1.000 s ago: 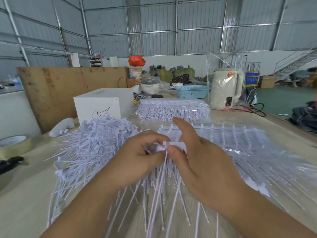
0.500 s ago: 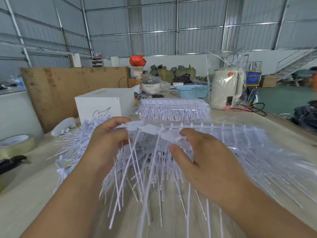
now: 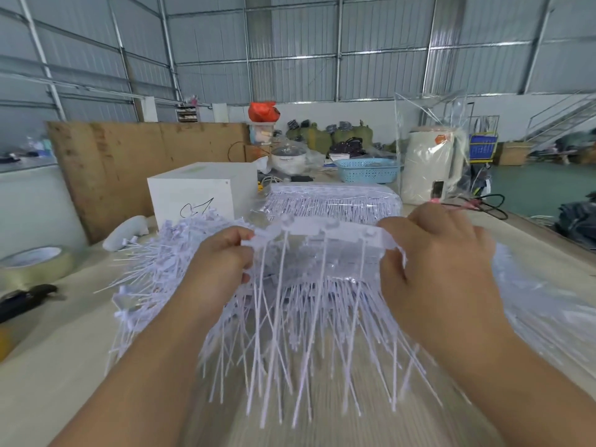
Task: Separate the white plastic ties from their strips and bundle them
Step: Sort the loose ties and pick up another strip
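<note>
**Strip of ties held over the table**

Around me: white cardboard box point(image 3: 201, 195), wrapped stack of tie strips point(image 3: 335, 201), roll of tan tape point(image 3: 34, 262), heap of loose white ties point(image 3: 161, 262).

Left hand point(image 3: 222, 262) and right hand point(image 3: 435, 256) each pinch one end of a white plastic tie strip point(image 3: 322, 233); it spans the grips, tails hanging.

Bare pale wooden table point(image 3: 58, 366) lies near-left.

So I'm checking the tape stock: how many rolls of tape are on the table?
1. A single roll of tape lies flat at the table's far left edge, left of the loose pile of ties. More rolls could be hidden behind the white box.
</note>
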Motion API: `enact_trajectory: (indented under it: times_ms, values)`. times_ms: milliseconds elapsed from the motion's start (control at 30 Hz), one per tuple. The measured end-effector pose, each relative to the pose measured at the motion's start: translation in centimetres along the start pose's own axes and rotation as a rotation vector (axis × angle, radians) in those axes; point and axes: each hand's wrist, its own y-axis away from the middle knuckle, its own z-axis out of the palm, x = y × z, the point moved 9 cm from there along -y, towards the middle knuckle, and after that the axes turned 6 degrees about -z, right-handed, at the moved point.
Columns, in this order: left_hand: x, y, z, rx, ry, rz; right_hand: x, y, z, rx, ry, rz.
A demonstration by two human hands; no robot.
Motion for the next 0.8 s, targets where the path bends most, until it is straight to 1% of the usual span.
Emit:
enact_trajectory:
  times_ms: [100,167,267,367,433,500,567,633,700,733,800]
  values:
    - [-0.7,0.1,0.8,-0.027,-0.183,-0.015,0.4,0.0,0.5,-0.083,0.022,0.04]
    - [-0.9,0.2,1.3,-0.039,-0.252,-0.022,0.1,0.0,0.8,-0.098,-0.043,0.035]
    - [-0.8,0.3,1.4,-0.024,-0.29,-0.018,-0.7,0.3,0.4,-0.061,-0.137,0.029]
    - [-0.1,0.7,1.6,-0.005,-0.314,0.035,-1.7,0.8,1.0,-0.11,-0.158,0.009]
    - [0.2,1.2,2.1,-0.008,-0.342,0.068,-1.5,1.0,1.3,-0.134,-0.185,0.029]
    - [0.2,1.6,2.6,-0.022,-0.347,0.076,-1.1,0.9,1.0,-0.095,-0.225,0.055]
    - [0.3,1.9,3.0,-0.034,-0.353,0.084,-1.0,0.7,0.3,-0.024,-0.221,0.041]
    - [0.5,2.2,3.3,-0.054,-0.327,0.091,-1.6,0.7,-0.1,0.027,-0.204,-0.027]
    - [0.7,2.6,4.1,-0.111,-0.269,0.096,-2.3,0.7,0.1,0.036,-0.233,-0.105]
    - [0.9,3.0,4.6,-0.149,-0.251,0.106,-2.7,0.8,0.5,0.0,-0.253,-0.135]
    - [1.6,3.9,5.8,-0.212,-0.268,0.163,-3.3,1.0,2.0,-0.141,-0.254,-0.166]
